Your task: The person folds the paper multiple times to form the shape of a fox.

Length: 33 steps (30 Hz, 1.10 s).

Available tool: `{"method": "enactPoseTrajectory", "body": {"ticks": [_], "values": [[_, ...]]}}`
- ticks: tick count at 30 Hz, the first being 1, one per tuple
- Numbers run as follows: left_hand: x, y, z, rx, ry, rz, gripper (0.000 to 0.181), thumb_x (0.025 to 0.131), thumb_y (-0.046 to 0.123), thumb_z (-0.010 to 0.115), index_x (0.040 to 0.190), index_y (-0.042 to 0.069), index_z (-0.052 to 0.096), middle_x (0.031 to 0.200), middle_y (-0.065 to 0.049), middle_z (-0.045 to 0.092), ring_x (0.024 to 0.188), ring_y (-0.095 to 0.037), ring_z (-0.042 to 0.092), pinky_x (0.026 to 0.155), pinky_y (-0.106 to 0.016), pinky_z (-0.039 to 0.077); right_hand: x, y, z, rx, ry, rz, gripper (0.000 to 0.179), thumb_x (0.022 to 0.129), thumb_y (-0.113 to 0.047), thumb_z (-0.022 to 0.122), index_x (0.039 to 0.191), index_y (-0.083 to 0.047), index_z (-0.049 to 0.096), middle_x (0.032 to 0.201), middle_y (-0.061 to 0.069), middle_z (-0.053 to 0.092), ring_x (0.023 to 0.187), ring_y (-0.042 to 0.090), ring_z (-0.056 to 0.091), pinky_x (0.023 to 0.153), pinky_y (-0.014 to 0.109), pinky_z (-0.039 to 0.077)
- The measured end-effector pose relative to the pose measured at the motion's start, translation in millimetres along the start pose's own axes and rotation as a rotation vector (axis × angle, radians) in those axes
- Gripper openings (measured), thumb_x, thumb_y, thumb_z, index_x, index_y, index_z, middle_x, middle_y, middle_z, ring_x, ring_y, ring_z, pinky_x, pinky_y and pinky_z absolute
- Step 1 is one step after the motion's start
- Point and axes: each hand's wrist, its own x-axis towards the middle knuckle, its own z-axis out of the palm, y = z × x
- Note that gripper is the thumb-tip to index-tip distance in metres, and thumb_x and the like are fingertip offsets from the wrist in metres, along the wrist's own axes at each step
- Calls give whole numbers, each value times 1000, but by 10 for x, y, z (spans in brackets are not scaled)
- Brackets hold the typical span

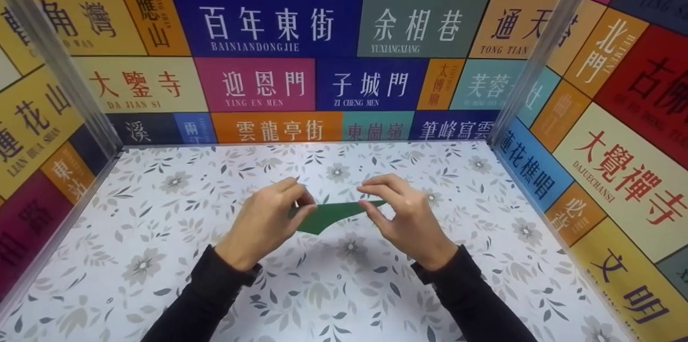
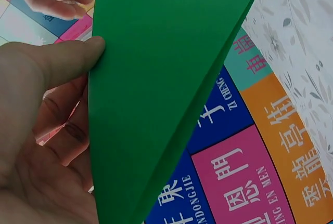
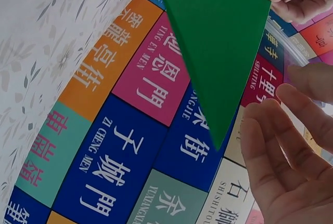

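Observation:
A green sheet of paper (image 1: 329, 216), folded over into a triangle, is held up above the table. My left hand (image 1: 269, 219) pinches it along one edge; the left wrist view shows the thumb (image 2: 78, 60) on the near face of the paper (image 2: 151, 63), with the other fingers behind it. Two layers of the fold stand slightly apart along the slanting edge. My right hand (image 1: 409, 219) hovers beside the paper's pointed end with thumb and fingers spread apart. In the right wrist view, a gap shows between those fingers (image 3: 265, 130) and the paper's tip (image 3: 217, 130).
The white tabletop (image 1: 349, 288) has a pattern of grey flowers and leaves. Upright panels with coloured blocks of lettering (image 1: 263, 19) enclose it at the back and both sides. Clear strips (image 1: 548, 41) run up the corners where the panels meet.

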Motion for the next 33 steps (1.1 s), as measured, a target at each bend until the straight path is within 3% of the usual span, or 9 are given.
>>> {"method": "enactPoseTrajectory", "body": {"ticks": [4, 10, 18, 33], "values": [[-13, 64, 70, 10, -4, 30, 14, 99, 17, 95, 103, 16, 82, 97, 1, 78, 83, -15, 76, 74, -32, 67, -9, -49, 55, 1, -39, -5, 28, 105, -12, 88, 133, -10, 84, 127, 7, 81, 119, 21, 82, 101, 29, 69], [-38, 130, 139, 27, 10, 66, 14, 100, 18, 95, 102, 18, 81, 95, 2, 76, 82, -14, 75, 70, -31, 65, -34, -110, 125, -41, -82, -27, 26, 105, -14, 89, 131, -14, 84, 125, 4, 81, 113, 18, 81, 96, 29, 70], [-37, 178, 172, 14, 30, 75, 15, 99, 18, 96, 101, 17, 81, 95, 2, 76, 82, -13, 77, 70, -30, 66, -47, -133, 194, -34, -80, -41, 21, 101, -11, 92, 121, -14, 85, 112, 3, 79, 100, 17, 78, 84, 30, 69], [-39, 220, 192, -47, 26, 80, 15, 99, 15, 94, 103, 16, 80, 96, 1, 74, 83, -12, 75, 72, -29, 66, -57, -144, 214, -22, -91, -38, 12, 103, -10, 89, 113, -15, 85, 106, -1, 78, 94, 13, 77, 84, 24, 67]]}}
